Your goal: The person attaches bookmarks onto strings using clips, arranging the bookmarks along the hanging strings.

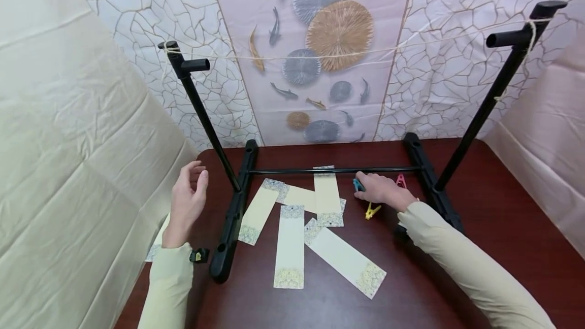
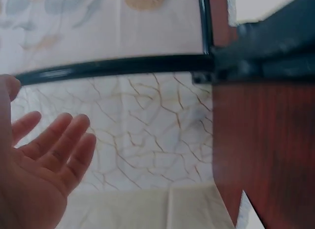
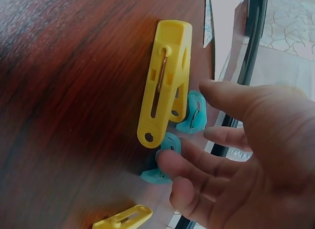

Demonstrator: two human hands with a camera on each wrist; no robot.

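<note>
My right hand (image 1: 380, 189) is low over the table, reaching among small plastic clothespins. In the right wrist view its fingers touch one blue clothespin (image 3: 162, 176), and the thumb is beside another blue clothespin (image 3: 197, 113); no firm grip shows. A yellow clothespin (image 3: 165, 86) lies close by. Past the right wrist is a pink clothespin (image 1: 400, 181). My left hand (image 1: 188, 199) is raised beside the left post of a black stand (image 1: 205, 110), palm facing inward and fingers relaxed, holding nothing. Several pale paper strips with patterned ends, one of them a white strip (image 1: 290, 248), lie across the table.
A thin string (image 1: 292, 58) runs between the tops of the stand's two posts. The stand's low crossbar (image 1: 292, 171) spans the dark red table (image 1: 256, 303). Another strip (image 1: 157, 242) lies partly behind my left forearm. Pale cloth (image 1: 77, 166) hangs at the left side.
</note>
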